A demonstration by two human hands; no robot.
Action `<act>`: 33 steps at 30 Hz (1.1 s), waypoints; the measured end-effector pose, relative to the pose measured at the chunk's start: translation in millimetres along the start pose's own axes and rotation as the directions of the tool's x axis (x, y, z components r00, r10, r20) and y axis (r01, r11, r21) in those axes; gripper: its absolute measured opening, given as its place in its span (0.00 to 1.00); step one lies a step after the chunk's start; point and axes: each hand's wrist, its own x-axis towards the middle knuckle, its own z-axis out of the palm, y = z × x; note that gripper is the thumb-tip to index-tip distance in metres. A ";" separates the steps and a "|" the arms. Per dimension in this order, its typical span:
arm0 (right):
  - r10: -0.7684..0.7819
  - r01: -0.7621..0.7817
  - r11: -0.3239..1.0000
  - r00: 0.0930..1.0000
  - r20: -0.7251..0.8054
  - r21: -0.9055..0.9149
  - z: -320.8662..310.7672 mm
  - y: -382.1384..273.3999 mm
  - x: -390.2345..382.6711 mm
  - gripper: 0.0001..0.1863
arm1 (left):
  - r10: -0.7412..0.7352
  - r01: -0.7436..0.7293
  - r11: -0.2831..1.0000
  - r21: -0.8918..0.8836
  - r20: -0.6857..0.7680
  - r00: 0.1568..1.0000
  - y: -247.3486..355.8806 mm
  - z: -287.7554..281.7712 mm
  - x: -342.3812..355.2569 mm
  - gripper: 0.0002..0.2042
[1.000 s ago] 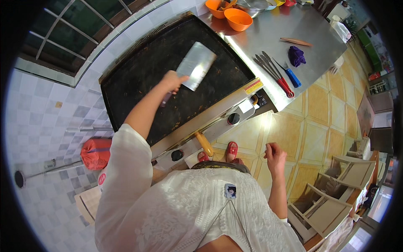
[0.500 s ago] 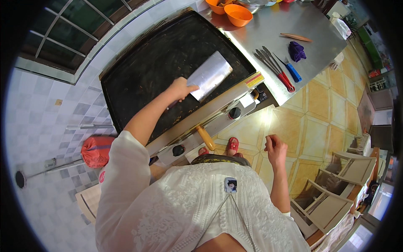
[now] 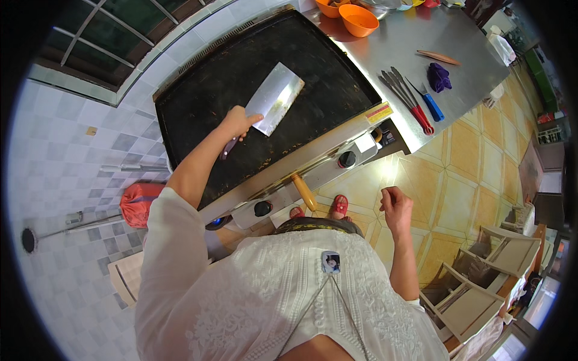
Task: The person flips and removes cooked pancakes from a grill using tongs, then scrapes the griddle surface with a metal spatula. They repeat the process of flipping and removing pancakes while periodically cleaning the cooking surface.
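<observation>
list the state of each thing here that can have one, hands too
left hand: closed on the handle of the scraper
scraper: held, wide blade lying flat over the griddle
griddle: dark, bare of food
right hand: loosely curled, empty, over the floor
orange bowl: upright on the steel counter
tongs: lying on the counter, untouched

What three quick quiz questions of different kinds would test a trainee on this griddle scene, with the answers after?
1. True or false: the left hand grips a cleaver over the black griddle.
2. Which is the right hand holding? A) tongs B) nothing C) a bowl
3. Fill in: two ___ bowls stand on the steel counter.

Key: 1 true; 2 B; 3 orange.
</observation>
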 end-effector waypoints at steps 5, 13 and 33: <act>-0.022 0.023 0.999 0.999 0.028 -0.029 3.3 0.0 5.5 0.08 | -0.021 0.022 0.995 0.094 -0.011 1.000 3.0 -6.3 0.1 0.26; -0.013 0.012 0.999 1.000 -0.005 -0.033 -2.3 -1.4 4.6 0.08 | -0.075 0.072 0.997 -0.036 -0.076 0.994 -7.2 -18.6 22.6 0.24; 0.004 -0.007 1.000 0.997 -0.072 -0.029 -10.8 7.6 2.2 0.07 | -0.095 0.090 0.986 -0.140 -0.033 0.995 8.7 -18.8 44.5 0.23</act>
